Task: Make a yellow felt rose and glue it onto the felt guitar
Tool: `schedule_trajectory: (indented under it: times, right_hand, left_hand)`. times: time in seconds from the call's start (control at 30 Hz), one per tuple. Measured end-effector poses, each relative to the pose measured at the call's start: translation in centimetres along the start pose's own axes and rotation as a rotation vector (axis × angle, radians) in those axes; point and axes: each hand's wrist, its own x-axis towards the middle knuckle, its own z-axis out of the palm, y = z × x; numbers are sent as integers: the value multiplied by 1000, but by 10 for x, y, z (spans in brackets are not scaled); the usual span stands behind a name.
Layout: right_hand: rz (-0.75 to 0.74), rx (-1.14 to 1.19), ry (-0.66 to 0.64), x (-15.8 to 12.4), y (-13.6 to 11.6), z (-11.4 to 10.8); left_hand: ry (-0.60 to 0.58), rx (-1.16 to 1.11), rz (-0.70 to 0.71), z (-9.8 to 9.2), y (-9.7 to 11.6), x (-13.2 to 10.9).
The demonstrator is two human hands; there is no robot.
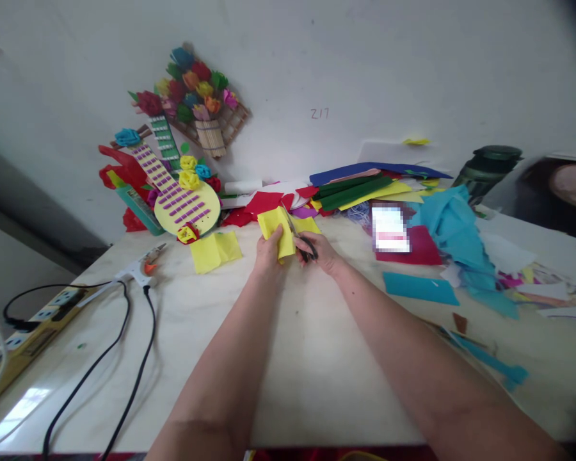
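Near the middle of the table, my left hand [269,250] grips a folded piece of yellow crepe paper [274,225], thumb on top. My right hand [322,251] is closed around the dark handles of a pair of scissors [309,246]. The blades point up and away, along the right side of the yellow paper. Another yellow part [306,225] shows behind the blades; whether it is joined to the held piece I cannot tell. To the left lies a separate creased yellow sheet [216,252], touched by neither hand.
A guitar-shaped craft [187,205] with paper flowers leans at the back left, below a flower basket [210,137]. A glue gun [141,272] and power strip [38,333] with cables lie left. Coloured paper [350,192], a phone [390,229], blue crepe paper [454,224] and a dark bottle [492,169] are right.
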Motion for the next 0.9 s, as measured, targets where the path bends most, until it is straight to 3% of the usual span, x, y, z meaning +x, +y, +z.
schedule_trajectory:
  times: [0.4,0.9]
  right_hand:
    - [-22,-12,28,3,3,1]
    - [-12,35,73,8,9,1]
  left_hand:
    - [-13,12,-45,-1,-4,2]
    - [36,-5,-4,1,-2,1]
